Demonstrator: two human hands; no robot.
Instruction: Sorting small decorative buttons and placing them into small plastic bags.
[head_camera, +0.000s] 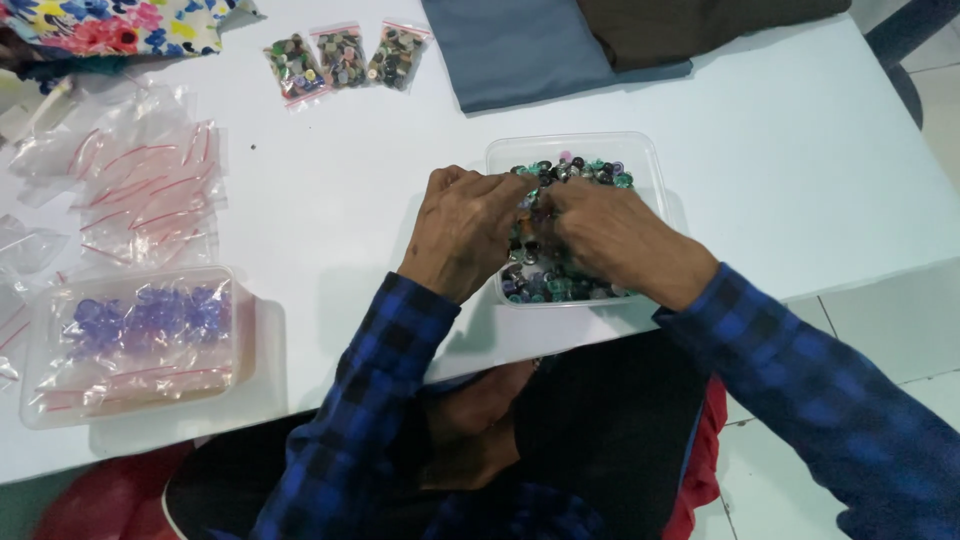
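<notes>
Working over the clear rectangular plastic tub of mixed dark, green and purple buttons (640, 160) at frame centre: left hand (462, 232) and right hand (612, 237) meet fingertip to fingertip above the pile, fingers curled in; looks like both are pinching at something small between them, but the item itself is hidden by the knuckles. Tub sits near the white worktop (800, 150) front edge, probably so wrists can rest low while picking.

Around: three small filled zip bags of buttons (343, 58) upper left-centre, loose empty zip bags with red seal strips (150, 190) left, second clear tub holding bagged purple pieces (130, 340) lower left, folded grey-blue and brown cloth (530, 45) top. Nothing blocks the tub; blue checked sleeves cover its near rim.
</notes>
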